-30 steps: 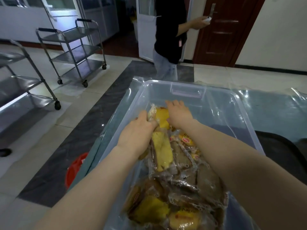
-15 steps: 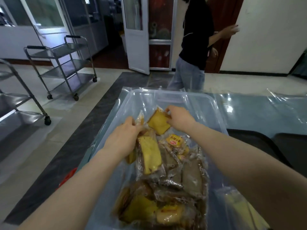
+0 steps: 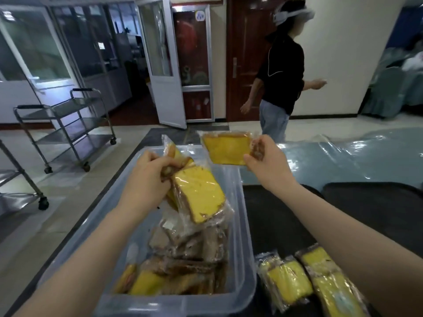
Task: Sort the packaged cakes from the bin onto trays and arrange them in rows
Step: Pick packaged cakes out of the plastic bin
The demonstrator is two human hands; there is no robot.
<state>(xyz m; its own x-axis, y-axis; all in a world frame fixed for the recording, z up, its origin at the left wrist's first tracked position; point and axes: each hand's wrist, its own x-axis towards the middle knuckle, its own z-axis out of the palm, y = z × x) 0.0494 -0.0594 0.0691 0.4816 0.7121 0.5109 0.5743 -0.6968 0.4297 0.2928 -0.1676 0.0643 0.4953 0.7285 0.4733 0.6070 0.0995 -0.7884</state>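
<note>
Both grips clamp wrapped cakes: left hand [image 3: 146, 179] a bunch [image 3: 196, 193], right hand [image 3: 267, 165] one [image 3: 225, 148], fingertips hidden

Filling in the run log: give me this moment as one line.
left hand: grips cake packs over bin | right hand: pinches one cake | tray: two cakes laid

- A steel trolley [image 3: 68, 129] stands on the tiled floor at left; part of another trolley [image 3: 20, 179] shows at the left edge.
- A white glazed door [image 3: 162, 65] hangs open.
- A person [image 3: 282, 76] in a black top stands before a brown door [image 3: 242, 56].
- Clear plastic sheet [image 3: 343, 154] covers the table.
</note>
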